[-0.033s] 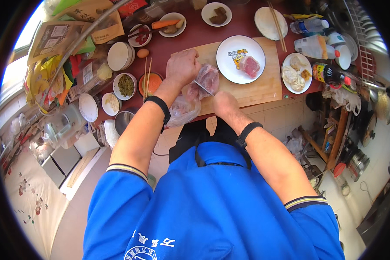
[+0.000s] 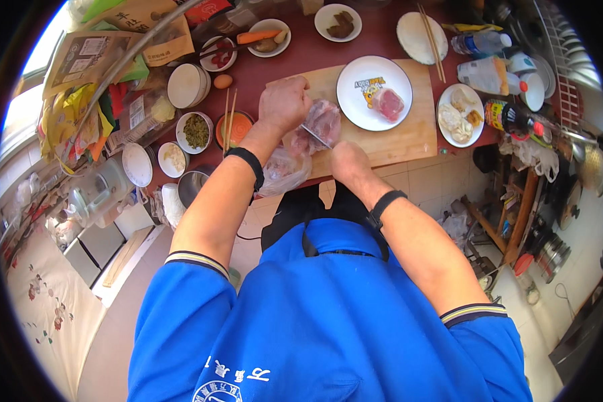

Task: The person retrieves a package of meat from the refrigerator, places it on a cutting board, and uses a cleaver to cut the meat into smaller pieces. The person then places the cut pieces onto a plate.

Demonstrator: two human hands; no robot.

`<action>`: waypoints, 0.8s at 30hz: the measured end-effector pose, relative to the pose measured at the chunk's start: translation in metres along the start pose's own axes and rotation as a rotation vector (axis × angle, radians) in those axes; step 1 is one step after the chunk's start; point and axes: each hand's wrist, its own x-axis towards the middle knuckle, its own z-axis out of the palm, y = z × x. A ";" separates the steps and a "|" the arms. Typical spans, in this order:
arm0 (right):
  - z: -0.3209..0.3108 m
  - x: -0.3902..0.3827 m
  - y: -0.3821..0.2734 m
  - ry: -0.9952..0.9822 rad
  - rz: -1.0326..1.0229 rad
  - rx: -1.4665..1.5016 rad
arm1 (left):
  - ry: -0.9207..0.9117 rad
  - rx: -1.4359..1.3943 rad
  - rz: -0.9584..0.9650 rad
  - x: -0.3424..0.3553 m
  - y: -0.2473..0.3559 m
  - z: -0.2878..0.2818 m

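My left hand [image 2: 285, 104] presses on a clear plastic bag of raw pink meat [image 2: 323, 120] at the near left part of a wooden cutting board [image 2: 402, 142]. The bag's loose end hangs over the table edge. My right hand [image 2: 348, 162] is closed on the handle of a thin metal blade [image 2: 315, 136], whose tip lies against the bag. Both wrists wear black bands. Just right of my left hand, a white plate [image 2: 358, 74] on the board holds a piece of pink meat [image 2: 388, 104].
The dark red table [image 2: 315, 50] carries a bowl of green bits [image 2: 195, 130], an orange bowl [image 2: 239, 128] with chopsticks beside it, an egg [image 2: 223, 82], a carrot bowl [image 2: 268, 37] and a plate of pale food [image 2: 459, 115]. A dark sauce bottle [image 2: 512, 119] lies at the right. A cluttered rack stands below it.
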 end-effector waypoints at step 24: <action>-0.006 0.009 -0.007 0.020 0.051 0.060 | -0.098 0.046 -0.038 0.010 -0.004 0.009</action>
